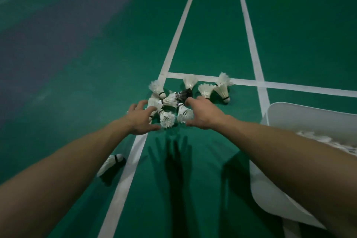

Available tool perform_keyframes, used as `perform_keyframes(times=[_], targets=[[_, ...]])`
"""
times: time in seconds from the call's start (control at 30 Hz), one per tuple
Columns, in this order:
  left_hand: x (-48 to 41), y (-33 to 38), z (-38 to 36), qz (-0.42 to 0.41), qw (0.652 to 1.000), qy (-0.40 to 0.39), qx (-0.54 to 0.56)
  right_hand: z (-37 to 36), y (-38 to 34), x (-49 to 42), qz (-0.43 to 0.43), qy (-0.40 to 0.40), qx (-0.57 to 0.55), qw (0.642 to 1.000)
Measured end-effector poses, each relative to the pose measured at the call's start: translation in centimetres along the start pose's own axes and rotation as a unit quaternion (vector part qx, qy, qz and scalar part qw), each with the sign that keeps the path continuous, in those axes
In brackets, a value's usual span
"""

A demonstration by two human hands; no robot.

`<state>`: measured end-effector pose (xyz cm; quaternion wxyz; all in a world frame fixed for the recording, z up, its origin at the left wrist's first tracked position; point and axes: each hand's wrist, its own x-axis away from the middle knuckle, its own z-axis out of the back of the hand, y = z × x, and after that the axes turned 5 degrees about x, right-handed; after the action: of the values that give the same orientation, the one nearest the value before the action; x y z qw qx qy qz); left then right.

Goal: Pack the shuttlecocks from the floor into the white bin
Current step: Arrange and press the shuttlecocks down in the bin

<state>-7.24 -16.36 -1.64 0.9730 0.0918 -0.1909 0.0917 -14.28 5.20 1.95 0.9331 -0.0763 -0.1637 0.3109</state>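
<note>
Several white feather shuttlecocks (170, 100) lie in a loose pile on the green court floor, where two white lines meet. My left hand (141, 119) reaches over the pile's left side with fingers spread. My right hand (202, 114) reaches over its right side, fingers spread, one fingertip near a dark shuttlecock (185, 93). Neither hand holds anything. Two more shuttlecocks (222, 88) stand to the right of the pile. A single shuttlecock (110, 164) lies near my left forearm. The white bin (286, 114) stands at the right, partly hidden by my right arm, with shuttlecocks (324, 139) inside.
White court lines (179, 31) run away from me and across behind the pile. The green floor (212, 25) stretches ahead. A darker purple-grey floor area (48, 44) lies to the left. Shadows of my hands fall on the floor below them.
</note>
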Motion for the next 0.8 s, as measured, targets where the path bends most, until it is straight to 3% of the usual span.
perform_keyframes(times=[0.2, 0.43, 0.63, 0.8], targets=[[-3.6, 1.0, -4.3, 0.035, 0.997, 0.027, 0.065, -4.9, 0.6, -6.0, -0.023, -0.005, 0.0, 1.0], [-7.0, 0.5, -3.9, 0.072, 0.992, 0.046, 0.097, -7.7, 1.1, -8.1, -0.004, -0.043, -0.028, 0.999], [-6.8, 1.5, -4.2, 0.034, 0.98, 0.115, 0.162, -7.0, 2.4, -7.9, -0.006, 0.031, -0.03, 0.999], [-5.3, 1.7, -4.1, -0.018, 0.971, 0.137, 0.198, -5.6, 3.8, -6.5, 0.0, -0.033, -0.052, 0.998]])
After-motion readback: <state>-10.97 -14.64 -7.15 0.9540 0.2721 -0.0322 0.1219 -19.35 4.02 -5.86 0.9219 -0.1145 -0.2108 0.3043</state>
